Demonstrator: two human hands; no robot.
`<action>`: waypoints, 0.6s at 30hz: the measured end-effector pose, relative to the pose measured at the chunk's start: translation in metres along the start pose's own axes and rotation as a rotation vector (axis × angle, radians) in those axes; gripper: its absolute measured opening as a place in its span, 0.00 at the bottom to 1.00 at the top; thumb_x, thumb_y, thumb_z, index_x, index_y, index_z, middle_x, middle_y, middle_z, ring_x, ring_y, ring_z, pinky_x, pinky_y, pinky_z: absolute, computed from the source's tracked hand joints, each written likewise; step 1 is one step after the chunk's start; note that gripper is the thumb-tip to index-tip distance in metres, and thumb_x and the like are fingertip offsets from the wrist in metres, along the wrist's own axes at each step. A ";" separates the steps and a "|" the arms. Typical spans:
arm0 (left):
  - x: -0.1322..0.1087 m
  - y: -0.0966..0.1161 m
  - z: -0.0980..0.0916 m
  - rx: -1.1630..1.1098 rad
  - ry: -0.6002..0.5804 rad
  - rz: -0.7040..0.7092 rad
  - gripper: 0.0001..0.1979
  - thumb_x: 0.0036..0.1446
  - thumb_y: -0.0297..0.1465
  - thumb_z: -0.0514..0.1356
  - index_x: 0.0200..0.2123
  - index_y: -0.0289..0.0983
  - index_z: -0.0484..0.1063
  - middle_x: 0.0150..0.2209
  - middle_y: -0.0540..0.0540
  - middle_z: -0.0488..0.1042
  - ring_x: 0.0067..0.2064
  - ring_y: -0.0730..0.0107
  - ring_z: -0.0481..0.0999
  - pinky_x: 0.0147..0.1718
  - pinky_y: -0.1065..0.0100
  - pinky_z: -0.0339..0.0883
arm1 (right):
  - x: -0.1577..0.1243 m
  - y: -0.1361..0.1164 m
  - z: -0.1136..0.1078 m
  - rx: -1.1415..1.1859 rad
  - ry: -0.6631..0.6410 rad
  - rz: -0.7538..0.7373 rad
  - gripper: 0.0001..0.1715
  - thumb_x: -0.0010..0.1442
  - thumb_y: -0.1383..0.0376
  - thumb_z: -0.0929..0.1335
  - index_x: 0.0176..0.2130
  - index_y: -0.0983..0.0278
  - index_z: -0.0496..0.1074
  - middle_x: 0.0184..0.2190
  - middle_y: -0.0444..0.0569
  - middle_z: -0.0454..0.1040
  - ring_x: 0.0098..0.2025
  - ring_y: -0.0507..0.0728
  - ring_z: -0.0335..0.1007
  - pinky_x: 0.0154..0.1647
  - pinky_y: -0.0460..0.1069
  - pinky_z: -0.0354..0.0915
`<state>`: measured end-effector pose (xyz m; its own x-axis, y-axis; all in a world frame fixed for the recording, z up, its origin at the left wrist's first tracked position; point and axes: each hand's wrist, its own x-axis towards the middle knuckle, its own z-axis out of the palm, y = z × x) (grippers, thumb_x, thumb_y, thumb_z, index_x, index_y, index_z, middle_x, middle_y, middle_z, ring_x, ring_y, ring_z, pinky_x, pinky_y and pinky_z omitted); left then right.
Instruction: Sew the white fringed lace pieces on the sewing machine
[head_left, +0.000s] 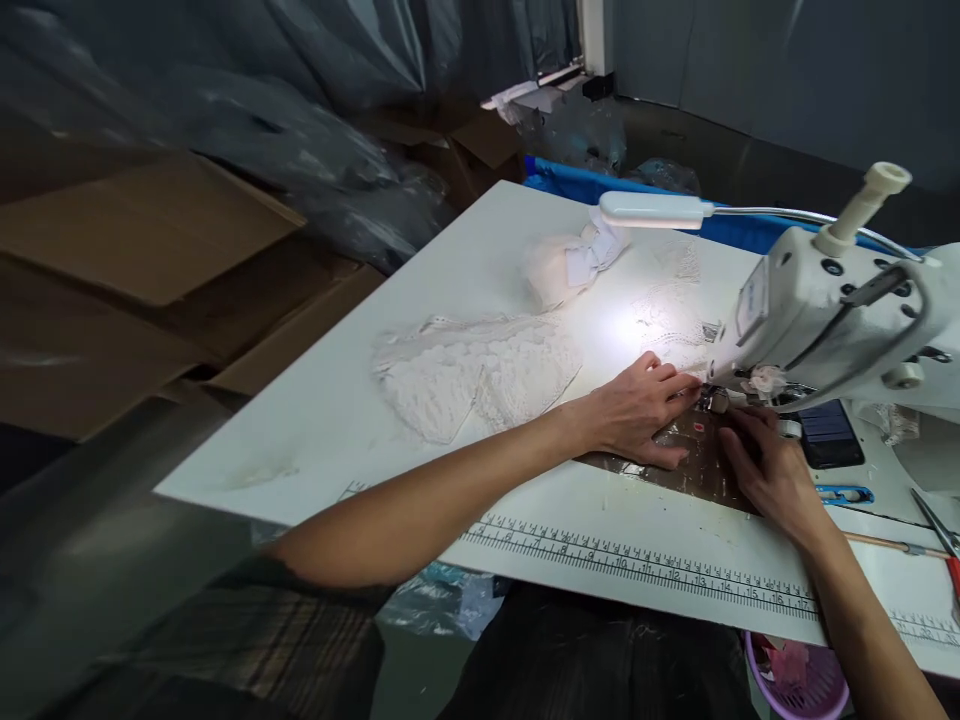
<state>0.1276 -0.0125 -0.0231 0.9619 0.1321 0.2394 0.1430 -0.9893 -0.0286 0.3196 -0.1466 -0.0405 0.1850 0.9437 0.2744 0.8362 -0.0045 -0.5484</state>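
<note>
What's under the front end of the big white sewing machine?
A small metal part, with the left hand on one side and the right hand on the other, over a brown surface. Fingers and the machine hide whatever lies right beneath it.

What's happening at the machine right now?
Both bare hands are at the sewing machine, one on each side of its foot. The left hand lies with fingertips close to the foot, white lace just beyond them. The right hand is curled near the foot; whether it grips anything is hidden. A lace piece lies left on the table, and a phone beyond the right hand.
</note>
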 end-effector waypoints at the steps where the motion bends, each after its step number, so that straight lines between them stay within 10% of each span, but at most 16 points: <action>1: 0.000 0.000 0.001 -0.010 0.016 -0.007 0.30 0.60 0.49 0.54 0.53 0.28 0.69 0.50 0.35 0.72 0.43 0.55 0.71 0.42 0.57 0.59 | -0.002 0.000 0.003 -0.015 0.009 -0.004 0.25 0.65 0.51 0.61 0.50 0.63 0.75 0.47 0.58 0.74 0.45 0.62 0.74 0.47 0.57 0.70; 8: 0.002 0.002 0.002 -0.139 0.138 -0.081 0.22 0.62 0.40 0.52 0.54 0.32 0.62 0.46 0.38 0.72 0.48 0.54 0.70 0.53 0.52 0.58 | 0.001 -0.004 0.003 0.017 0.014 -0.025 0.16 0.65 0.63 0.61 0.45 0.63 0.74 0.46 0.56 0.71 0.46 0.59 0.71 0.50 0.56 0.69; 18: 0.026 -0.022 -0.011 -0.279 -0.143 -0.067 0.21 0.63 0.49 0.52 0.38 0.36 0.67 0.38 0.41 0.73 0.42 0.56 0.71 0.52 0.52 0.59 | -0.001 -0.009 -0.005 0.021 -0.083 -0.036 0.15 0.67 0.64 0.60 0.47 0.65 0.72 0.46 0.57 0.69 0.46 0.59 0.69 0.50 0.55 0.68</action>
<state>0.1470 0.0120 -0.0058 0.9783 0.1853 0.0922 0.1568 -0.9543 0.2544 0.3146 -0.1494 -0.0317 0.1105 0.9674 0.2280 0.8304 0.0362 -0.5560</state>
